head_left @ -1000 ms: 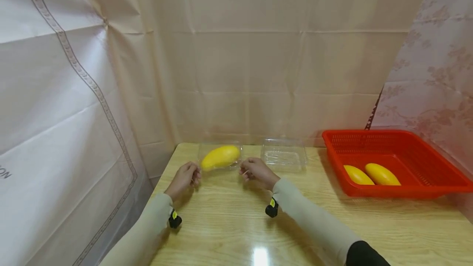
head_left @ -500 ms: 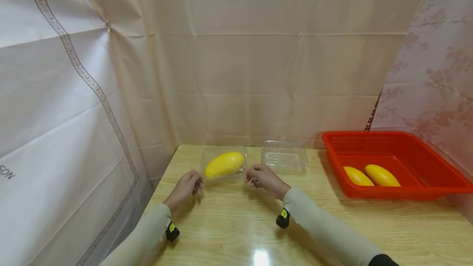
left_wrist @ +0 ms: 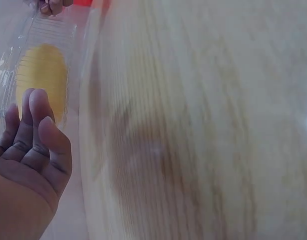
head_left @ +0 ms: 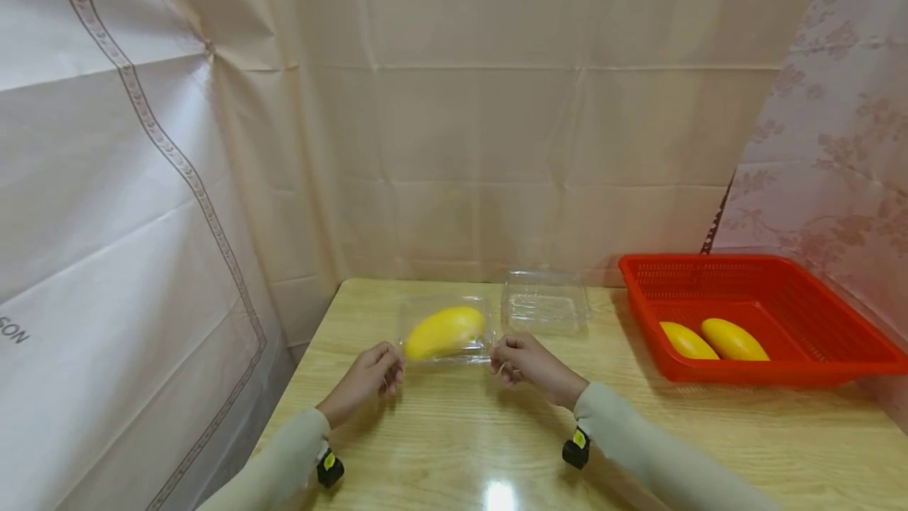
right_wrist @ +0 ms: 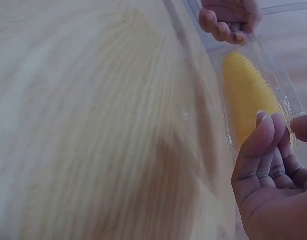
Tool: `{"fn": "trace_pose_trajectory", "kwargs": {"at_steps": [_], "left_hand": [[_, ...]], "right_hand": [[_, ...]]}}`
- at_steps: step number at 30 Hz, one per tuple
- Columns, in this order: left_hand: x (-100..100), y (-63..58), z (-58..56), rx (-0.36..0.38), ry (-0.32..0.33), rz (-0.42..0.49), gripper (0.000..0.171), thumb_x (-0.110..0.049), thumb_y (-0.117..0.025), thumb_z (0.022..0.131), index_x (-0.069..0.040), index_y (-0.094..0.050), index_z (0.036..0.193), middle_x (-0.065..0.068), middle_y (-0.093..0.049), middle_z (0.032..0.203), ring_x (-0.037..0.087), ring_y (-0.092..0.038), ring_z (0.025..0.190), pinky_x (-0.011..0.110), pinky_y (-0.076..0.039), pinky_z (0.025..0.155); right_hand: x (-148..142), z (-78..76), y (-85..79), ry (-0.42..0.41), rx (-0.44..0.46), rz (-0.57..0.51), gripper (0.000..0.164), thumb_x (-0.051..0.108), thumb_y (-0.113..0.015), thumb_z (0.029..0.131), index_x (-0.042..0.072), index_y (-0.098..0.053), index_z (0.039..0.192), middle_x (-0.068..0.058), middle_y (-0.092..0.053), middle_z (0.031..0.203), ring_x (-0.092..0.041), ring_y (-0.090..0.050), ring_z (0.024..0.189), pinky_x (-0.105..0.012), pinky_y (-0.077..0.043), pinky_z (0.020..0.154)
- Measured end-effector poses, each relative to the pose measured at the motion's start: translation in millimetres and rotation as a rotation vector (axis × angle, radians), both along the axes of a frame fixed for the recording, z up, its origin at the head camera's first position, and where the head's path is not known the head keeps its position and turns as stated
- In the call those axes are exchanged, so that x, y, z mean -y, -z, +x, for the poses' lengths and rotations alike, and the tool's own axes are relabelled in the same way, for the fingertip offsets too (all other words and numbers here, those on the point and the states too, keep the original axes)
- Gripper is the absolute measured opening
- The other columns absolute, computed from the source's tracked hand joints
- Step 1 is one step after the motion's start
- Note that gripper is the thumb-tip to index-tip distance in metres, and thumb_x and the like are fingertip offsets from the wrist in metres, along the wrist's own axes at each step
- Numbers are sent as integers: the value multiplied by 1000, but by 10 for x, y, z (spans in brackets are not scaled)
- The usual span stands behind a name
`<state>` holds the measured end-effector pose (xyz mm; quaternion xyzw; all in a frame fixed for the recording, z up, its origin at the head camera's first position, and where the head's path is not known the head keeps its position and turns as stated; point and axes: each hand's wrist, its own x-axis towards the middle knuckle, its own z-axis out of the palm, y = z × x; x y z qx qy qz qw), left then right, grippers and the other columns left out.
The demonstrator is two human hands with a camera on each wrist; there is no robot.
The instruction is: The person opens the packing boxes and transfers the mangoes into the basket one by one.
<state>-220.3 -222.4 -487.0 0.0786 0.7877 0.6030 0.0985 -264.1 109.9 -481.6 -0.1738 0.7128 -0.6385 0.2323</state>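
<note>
Okay, left hand [head_left: 376, 373] pinches the near-left corner of a clear plastic box [head_left: 477, 347], right hand [head_left: 528, 365] pinches the near-right corner. Right thumb shows at the edge in the right wrist view; left thumb is mostly out of frame in the left wrist view. Other fingers bent, grouped near the box. One yellow mango [head_left: 447, 330] is in the box, lying slantwise: left end nearer the person, right end farther off. Ribbed clear plastic shows over it in both wrist views. Can't tell whether the box base touches the table. Long pale sleeves on both arms, small black wrist camera [head_left: 329, 468] at the left cuff, matching black camera [head_left: 576, 448] at the right. Second clear plastic container [head_left: 545, 310] sits just beyond the right hand, near the table's far edge. Farther right, red plastic basket [head_left: 787, 369], slotted walls, two more yellow mangoes [head_left: 734, 340] side by side in its near-left part. All on a light wood-grain table [head_left: 440, 448], glare spot at the near side. Beige creased cloth [head_left: 468, 140] behind, whitish banded cloth [head_left: 106, 219] left, pinkish floral cloth [head_left: 844, 148] right.
</note>
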Motion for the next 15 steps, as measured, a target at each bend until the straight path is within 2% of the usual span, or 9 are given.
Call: {"fn": "trace_pose_trajectory", "kwargs": {"at_steps": [9,15], "left_hand": [[-169,-53,172,21,83,16,37,-29,-43,113,7,-55,110,18,-63,92,21,-58,70,28,-47,62],[-211,-30,240,47,126,30,39,-33,-45,112,4,-56,106,18,-64,93,21,-57,71,28,-45,61]], "right_hand": [[-231,243,56,4,26,39,29,22,-55,106,-6,-62,101,-15,-65,96,-16,-56,69,-31,-50,66],[-324,394,36,9,69,31,26,23,-58,105,-2,-62,97,-13,-65,93,-15,-55,68,-29,-50,65]]}}
